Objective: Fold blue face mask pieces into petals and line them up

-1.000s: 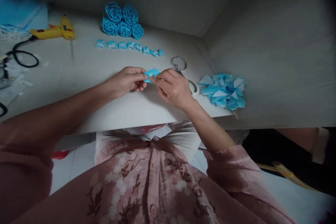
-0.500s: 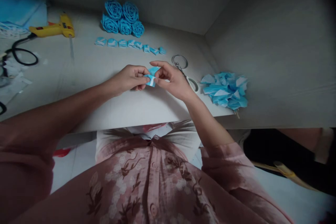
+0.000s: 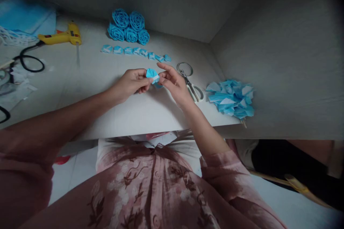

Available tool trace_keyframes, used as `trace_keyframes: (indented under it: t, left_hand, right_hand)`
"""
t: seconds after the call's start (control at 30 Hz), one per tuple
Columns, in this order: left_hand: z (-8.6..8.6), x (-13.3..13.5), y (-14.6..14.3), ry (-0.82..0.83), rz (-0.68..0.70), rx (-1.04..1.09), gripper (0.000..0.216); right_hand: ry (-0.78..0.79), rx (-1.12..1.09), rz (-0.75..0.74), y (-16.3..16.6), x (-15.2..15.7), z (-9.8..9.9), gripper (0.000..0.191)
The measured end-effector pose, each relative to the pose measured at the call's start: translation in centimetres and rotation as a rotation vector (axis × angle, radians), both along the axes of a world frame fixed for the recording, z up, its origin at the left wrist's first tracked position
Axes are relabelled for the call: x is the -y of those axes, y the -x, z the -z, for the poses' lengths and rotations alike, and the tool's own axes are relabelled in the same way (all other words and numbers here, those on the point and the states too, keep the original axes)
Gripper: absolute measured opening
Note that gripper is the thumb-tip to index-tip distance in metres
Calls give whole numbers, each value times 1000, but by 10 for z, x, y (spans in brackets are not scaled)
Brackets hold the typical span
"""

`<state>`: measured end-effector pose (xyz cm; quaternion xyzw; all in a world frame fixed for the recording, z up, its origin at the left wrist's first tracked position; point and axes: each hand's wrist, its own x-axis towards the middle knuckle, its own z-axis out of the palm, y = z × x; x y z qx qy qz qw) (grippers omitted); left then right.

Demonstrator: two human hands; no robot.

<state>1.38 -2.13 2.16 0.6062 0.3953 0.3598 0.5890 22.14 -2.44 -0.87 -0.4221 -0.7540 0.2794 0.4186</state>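
My left hand (image 3: 133, 82) pinches a small folded piece of blue-and-white sheet (image 3: 152, 73) above the table. Its gathered blue face points up, and a white strip runs along the lower right. Thumb and fingers of my right hand (image 3: 176, 85) close on the right edge of that piece, while the index finger stays raised. A bit of blue hangs below between the hands. Just right of my right hand lie scissors (image 3: 198, 93) with pale handles. Beyond the hands, several similar folded blue pieces (image 3: 128, 50) form a row.
Several blue rolled roses (image 3: 131, 34) are stacked at the back. A yellow glue gun (image 3: 60, 38) with a black cord lies left, near blue sheets (image 3: 29, 16) and white scraps (image 3: 20, 86). A wire ring (image 3: 188, 68) sits by the scissors. Crumpled blue-white pieces (image 3: 232, 98) lie right.
The folded piece has turned in my fingers, so its gathered blue face now shows on top. My right hand stays beside it. The whole view has shifted slightly.
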Motion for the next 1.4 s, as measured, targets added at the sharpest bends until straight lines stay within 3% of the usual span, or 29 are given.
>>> trace_keyframes:
  t: [0.2, 0.57, 0.8, 1.03, 1.13, 1.2, 1.4]
  left_hand:
    - [4, -1, 0, -59, 7, -84, 29]
    - [0, -5, 1, -43, -73, 15, 27]
    - [3, -6, 2, -120, -16, -87, 28]
    - [11, -10, 3, -112, -29, -96, 29]
    - [12, -9, 4, -117, -68, -180, 27]
    - [10, -8, 4, -95, -51, -200, 27]
    - [7, -6, 1, 7, -65, -156, 22]
  right_hand:
    - [52, -10, -78, -5, -6, -3, 62]
    - [98, -8, -62, -12, -20, -11, 62]
    - [140, -77, -266, -3, -38, -17, 67]
    - [177, -189, -281, 13, -40, -14, 59]
    - [189, -187, -229, 20, -32, -11, 58]
    - [163, -172, -119, 13, -34, -12, 53]
    - [3, -98, 224, -76, -56, -23, 52]
